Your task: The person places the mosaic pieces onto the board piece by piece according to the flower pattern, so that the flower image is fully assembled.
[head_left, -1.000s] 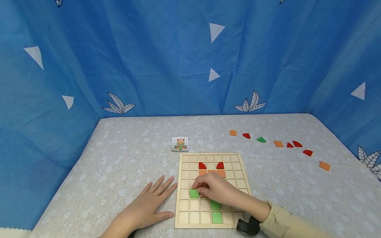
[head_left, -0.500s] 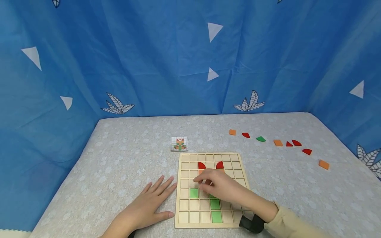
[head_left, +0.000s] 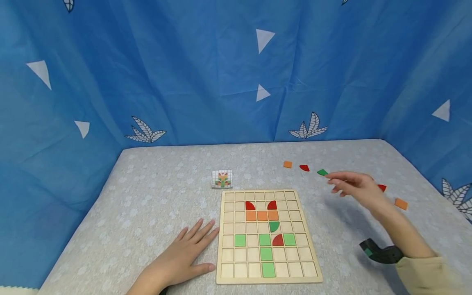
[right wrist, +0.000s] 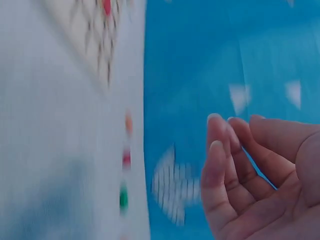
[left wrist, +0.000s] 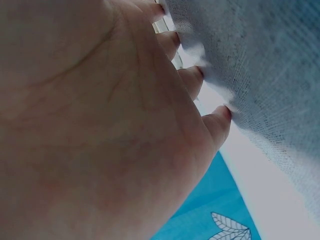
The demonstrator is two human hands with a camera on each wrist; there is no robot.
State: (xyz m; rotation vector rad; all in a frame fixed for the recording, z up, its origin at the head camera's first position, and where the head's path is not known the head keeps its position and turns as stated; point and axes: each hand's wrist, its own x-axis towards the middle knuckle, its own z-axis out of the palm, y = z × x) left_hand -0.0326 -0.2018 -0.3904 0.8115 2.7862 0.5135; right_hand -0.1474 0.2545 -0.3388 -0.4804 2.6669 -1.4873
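Observation:
On the table lies a wooden grid board (head_left: pixel 307 256) holding several flat pieces. Red quarter circles (head_left: pixel 250 205) sit above a row of orange squares (head_left: pixel 262 215); a green quarter circle (head_left: pixel 274 226), a red quarter circle (head_left: pixel 278 240) and several light green squares (head_left: pixel 266 254) lie lower. My left hand (head_left: pixel 184 252) rests flat with fingers spread, fingertips at the board's left edge. Over the right side of the table is my right hand (head_left: pixel 355 188), its fingers loosely bent and holding nothing in the right wrist view. Its fingertips overlap the end of a loose green piece (head_left: pixel 322 172).
A small pattern card (head_left: pixel 222 179) lies behind the board. Loose pieces run along the back right: an orange square (head_left: pixel 287 164), a red piece (head_left: pixel 304 168), another red piece (head_left: pixel 382 187) and an orange square (head_left: pixel 401 204). My right hand hides others. A blue curtain (head_left: pixel 206 82) hangs behind.
My right hand has left the board and swung right toward the loose pieces, uncovering the middle of the grid. My left hand has stayed in place.

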